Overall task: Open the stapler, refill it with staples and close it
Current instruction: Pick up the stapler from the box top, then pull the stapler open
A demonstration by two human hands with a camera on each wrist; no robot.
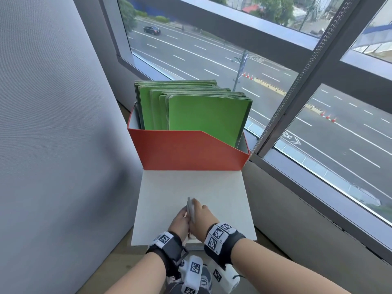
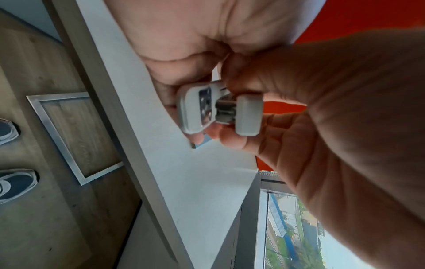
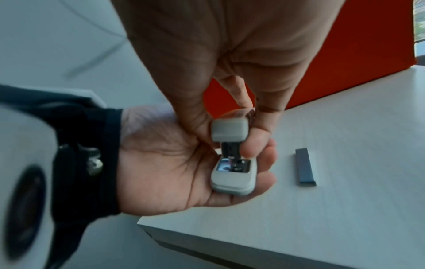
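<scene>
- Two hands hold a small grey stapler above the near edge of the white surface.
- The left hand cradles its base, fingers curled round it.
- The right hand pinches its top.
- A staple strip lies on the surface, right of the stapler.
- An orange box of green folders stands at the far end.

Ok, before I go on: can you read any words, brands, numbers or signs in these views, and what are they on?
No readable text in any view.
Stapler: no brand or label shows.
Staple strip: plain.
Orange file box and green folders: plain.
Wrist bands: black-and-white square code markers only, no letters or numbers.
Road outside: white painted marks, too small and skewed to read.
</scene>
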